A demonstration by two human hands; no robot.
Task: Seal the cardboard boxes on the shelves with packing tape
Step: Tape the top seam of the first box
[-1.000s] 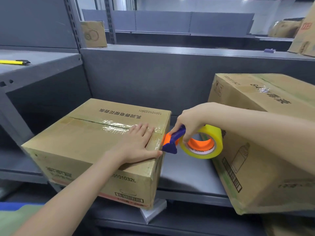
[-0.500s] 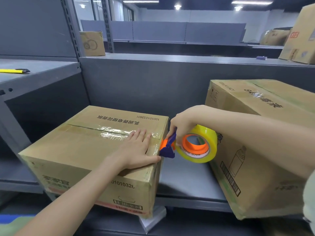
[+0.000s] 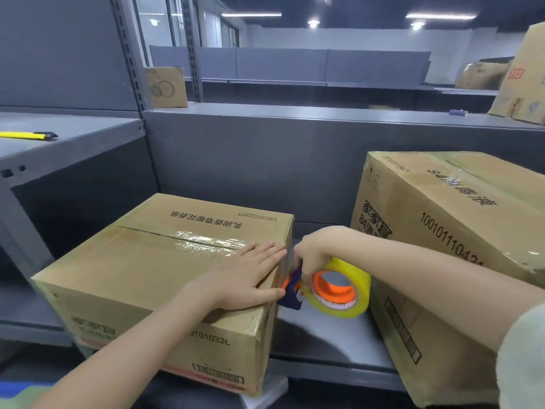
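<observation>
While flat atop box [image 3: 138, 273], left hand [image 3: 244, 278]

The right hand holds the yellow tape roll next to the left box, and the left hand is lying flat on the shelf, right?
Not quite. The left hand is not on the shelf: it lies flat on top of the left cardboard box, near its right edge, as the head view shows. The right hand does hold the yellow tape roll next to that box.

the grey shelf [image 3: 330, 338] carries two cardboard boxes [image 3: 147, 276] [image 3: 442, 231].
</observation>
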